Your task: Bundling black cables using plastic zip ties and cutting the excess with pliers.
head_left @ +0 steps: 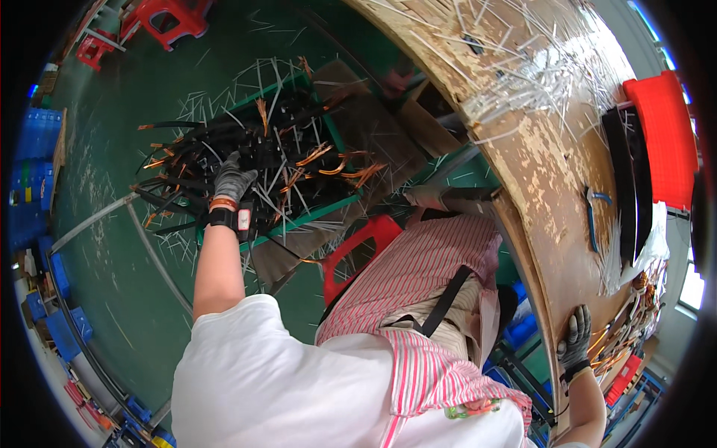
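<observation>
Black cables (263, 149) are piled beneath and beyond the left hand's (233, 181) fingers; whether any is gripped cannot be determined. The right hand (575, 342) is rested, fingers extended, on the workbench (541, 201).

Black cables (250, 149), copper-coloured ends (367, 176); green crate (317, 216); pink-and-white striped apron (407, 267).

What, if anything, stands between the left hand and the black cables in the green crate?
Nothing visible does: the gloved left hand appears to rest directly on the black cables in the green crate.
</observation>
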The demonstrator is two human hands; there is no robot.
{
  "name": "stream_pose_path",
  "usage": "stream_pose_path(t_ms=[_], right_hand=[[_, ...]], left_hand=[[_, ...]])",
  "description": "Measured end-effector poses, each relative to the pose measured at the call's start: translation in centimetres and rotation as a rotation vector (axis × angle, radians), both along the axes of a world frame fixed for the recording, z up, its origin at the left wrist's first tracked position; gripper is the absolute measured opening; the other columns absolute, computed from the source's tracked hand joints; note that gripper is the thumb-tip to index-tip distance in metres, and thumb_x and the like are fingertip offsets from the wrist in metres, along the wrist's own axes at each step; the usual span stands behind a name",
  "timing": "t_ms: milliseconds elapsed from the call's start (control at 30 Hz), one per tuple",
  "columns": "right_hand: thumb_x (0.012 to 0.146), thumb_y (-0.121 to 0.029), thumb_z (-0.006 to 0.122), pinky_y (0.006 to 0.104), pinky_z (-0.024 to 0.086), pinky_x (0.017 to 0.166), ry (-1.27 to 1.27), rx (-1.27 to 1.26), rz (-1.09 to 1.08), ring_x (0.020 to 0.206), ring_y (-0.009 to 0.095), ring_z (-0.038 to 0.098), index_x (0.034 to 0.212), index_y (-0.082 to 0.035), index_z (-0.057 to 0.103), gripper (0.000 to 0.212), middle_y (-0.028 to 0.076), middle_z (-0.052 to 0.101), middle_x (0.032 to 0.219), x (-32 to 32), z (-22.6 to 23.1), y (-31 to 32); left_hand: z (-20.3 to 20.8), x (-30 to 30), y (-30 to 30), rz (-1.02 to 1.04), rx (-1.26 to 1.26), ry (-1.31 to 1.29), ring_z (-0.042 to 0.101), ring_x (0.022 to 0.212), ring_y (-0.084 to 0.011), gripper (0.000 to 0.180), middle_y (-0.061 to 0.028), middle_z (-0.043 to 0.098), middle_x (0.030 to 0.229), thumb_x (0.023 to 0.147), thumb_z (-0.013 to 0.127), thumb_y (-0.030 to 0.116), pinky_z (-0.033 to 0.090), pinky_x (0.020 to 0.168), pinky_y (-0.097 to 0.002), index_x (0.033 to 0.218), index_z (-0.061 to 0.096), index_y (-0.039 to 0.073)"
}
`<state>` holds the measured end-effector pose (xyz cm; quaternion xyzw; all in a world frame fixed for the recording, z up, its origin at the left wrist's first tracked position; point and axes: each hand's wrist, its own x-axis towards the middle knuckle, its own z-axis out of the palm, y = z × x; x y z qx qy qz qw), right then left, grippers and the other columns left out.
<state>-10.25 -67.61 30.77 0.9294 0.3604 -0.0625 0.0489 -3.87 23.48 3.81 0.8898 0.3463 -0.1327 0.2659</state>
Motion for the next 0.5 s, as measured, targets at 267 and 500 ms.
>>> stream_pose_path(t_ms=[267, 500], right_hand=[[0.099, -0.048, 0.031, 0.0542, 0.024, 0.114, -0.01, 0.032, 0.003, 0.14, 0.043, 0.03, 0.151, -0.009, 0.024, 0.065, 0.02, 0.03, 0.153, -0.6, -0.1, -0.4], [0.099, -0.047, 0.033, 0.0545, 0.025, 0.114, -0.014, 0.068, -0.014, 0.139, 0.043, 0.031, 0.148, -0.008, 0.032, 0.062, 0.02, 0.034, 0.15, -0.4, -0.3, -0.5]], left_hand=[[4.6, 2.8, -4.4, -0.166, 0.353, 0.427, 0.051, 0.125, -0.038, 0.071, -0.0183, 0.059, 0.129, 0.069, 0.076, 0.047, 0.038, 0.107, -0.0478, 0.125, 0.059, 0.008], [0.4, 1.7, 0.3, 0.087, 0.008, -0.038, 0.064, 0.101, -0.0334, 0.043, -0.0146, 0.065, 0.112, 0.077, 0.076, 0.034, 0.049, 0.086, -0.045, 0.108, 0.061, 0.007]])
